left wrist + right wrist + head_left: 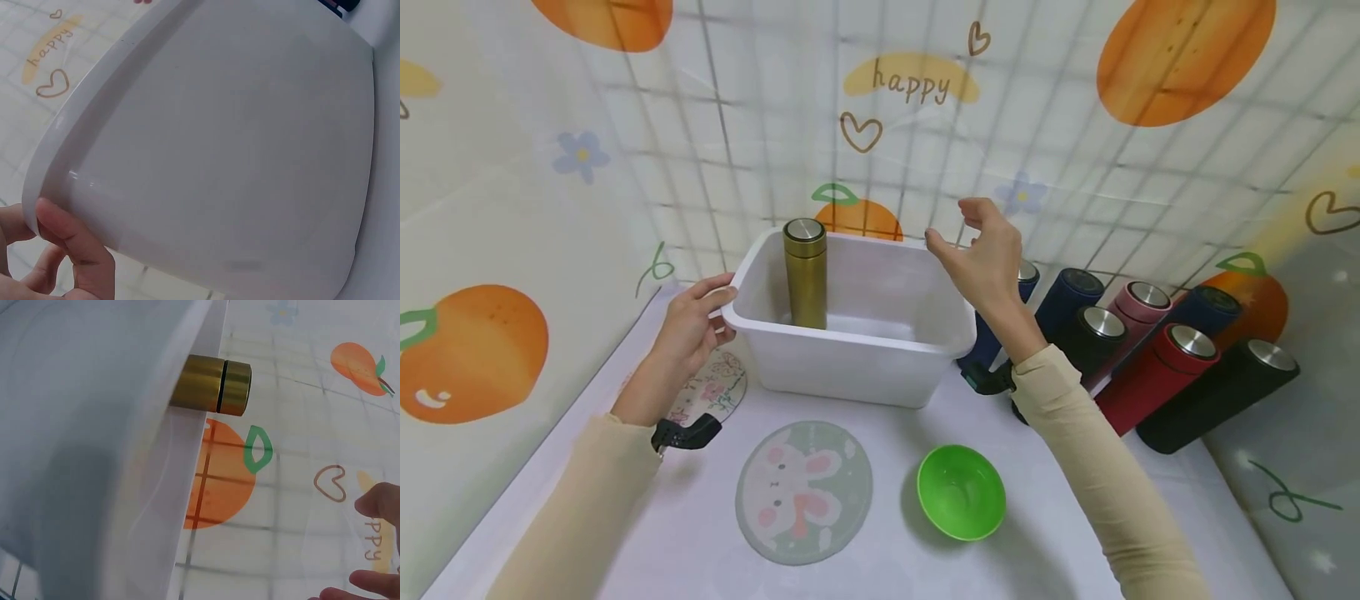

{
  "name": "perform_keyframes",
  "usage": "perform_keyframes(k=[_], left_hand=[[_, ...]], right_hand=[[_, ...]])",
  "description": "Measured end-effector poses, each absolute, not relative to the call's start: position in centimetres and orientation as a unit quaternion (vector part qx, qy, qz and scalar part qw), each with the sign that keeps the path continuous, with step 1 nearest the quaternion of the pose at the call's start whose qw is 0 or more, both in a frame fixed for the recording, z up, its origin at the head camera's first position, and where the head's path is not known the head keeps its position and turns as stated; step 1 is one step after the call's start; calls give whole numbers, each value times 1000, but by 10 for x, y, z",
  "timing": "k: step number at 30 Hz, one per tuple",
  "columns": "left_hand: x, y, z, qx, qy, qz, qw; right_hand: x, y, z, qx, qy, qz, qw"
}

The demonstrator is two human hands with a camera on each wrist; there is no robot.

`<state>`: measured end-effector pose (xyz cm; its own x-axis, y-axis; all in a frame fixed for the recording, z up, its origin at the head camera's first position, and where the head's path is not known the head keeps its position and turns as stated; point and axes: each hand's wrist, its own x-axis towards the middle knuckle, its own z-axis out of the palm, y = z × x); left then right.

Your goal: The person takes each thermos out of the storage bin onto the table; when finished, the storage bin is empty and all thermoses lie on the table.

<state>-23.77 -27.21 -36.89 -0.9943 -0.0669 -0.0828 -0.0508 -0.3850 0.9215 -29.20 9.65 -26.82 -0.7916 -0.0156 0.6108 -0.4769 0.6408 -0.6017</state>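
Tub (857, 350): white plastic, set on the worktop (700, 533) toward its back edge, its far wall close to the printed backdrop.
Nearest items: a green bowl (961, 492) and a round rabbit mat (803, 490) lie side by side on the worktop in front of the tub; a smaller flowered mat (718, 385) sits partly under the left wrist.
Left hand (688, 329): grip clamped on the tub's left corner rim; the left wrist view shows fingers (78, 247) curled under the lip.
Right hand (988, 250): raised above the tub's right rim, grip apart, fingers loosely spread and holding nothing.
Flask (806, 273): gold, steel cap, standing upright inside the tub against its left rear corner, its top clear of the rim.
Right side: a row of flasks (1157, 350) in navy, black, pink and red lies tilted against the backdrop, just beside the tub.
Risk, as judged: with only one corner gripped, a tug or lift there could tilt the tub and topple the tall, narrow gold flask.
Second risk: the right forearm hangs close over the leaning flasks, so a careless sweep could set them rolling along the worktop.
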Motion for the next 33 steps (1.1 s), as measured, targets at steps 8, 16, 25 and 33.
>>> perform_keyframes(k=[8,16,25,33], left_hand=[[-235,-273,-372,53,-543,-838,-4],[-235,-272,-373,52,-543,-838,-2],[-235,-271,-372,51,-554,-831,1],[-237,-272,-370,45,-555,-830,5]], right_hand=[[-302,79,-273,162,-850,411,288],[-316,61,-275,180,-846,410,289],[-325,49,-273,172,-853,409,274],[-333,38,-276,174,-842,459,222]])
